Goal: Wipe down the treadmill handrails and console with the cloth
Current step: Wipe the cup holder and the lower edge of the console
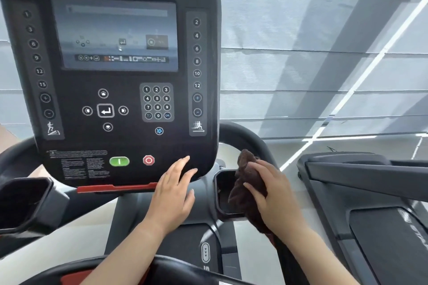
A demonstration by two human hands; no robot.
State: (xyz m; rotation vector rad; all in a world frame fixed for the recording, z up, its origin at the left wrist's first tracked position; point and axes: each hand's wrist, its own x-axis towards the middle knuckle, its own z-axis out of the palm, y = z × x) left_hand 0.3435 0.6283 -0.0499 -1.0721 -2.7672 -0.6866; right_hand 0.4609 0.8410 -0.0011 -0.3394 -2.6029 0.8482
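The black treadmill console (111, 81) fills the left of the view, with a screen, keypads and a green and a red button. My left hand (172, 194) lies flat, fingers apart, against the console's lower right corner. My right hand (273, 194) presses a dark brown cloth (245, 190) onto the right cup-holder pocket (223, 192), just under the curved right handrail (250, 139). The cloth bunches up above my fingers and hangs down below my wrist. The left handrail (16, 155) curves off behind the console.
A left cup-holder pocket (23, 201) sits at the lower left. A red safety strip (115, 188) runs under the console. A second treadmill (370, 192) stands close on the right. Grey window blinds (324, 53) hang behind. A front crossbar (176, 268) passes under my forearms.
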